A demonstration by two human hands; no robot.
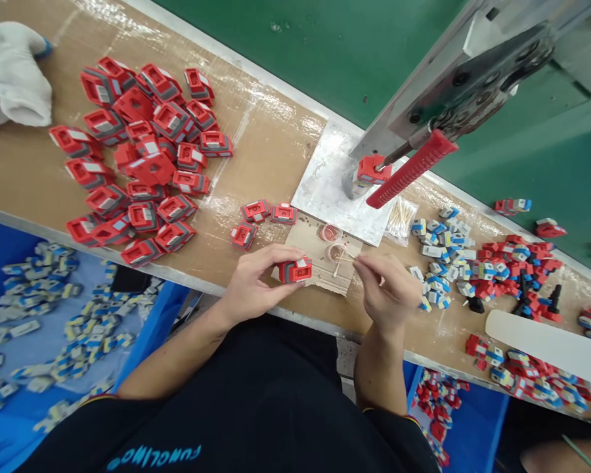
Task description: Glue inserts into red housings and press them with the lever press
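Observation:
My left hand grips a small red and grey plastic housing just above the bench edge. My right hand pinches a thin cotton swab, whose tip points left toward two small round cups on a piece of cardboard. The swab tip lies a little right of the held housing, apart from it. Three red housings lie loose on the bench just beyond my left hand.
A large heap of red housings covers the left bench. A hand press with a red lever holds one red part on a metal plate. Small blue-white parts and mixed pieces lie right. Blue bins sit below; white gloves far left.

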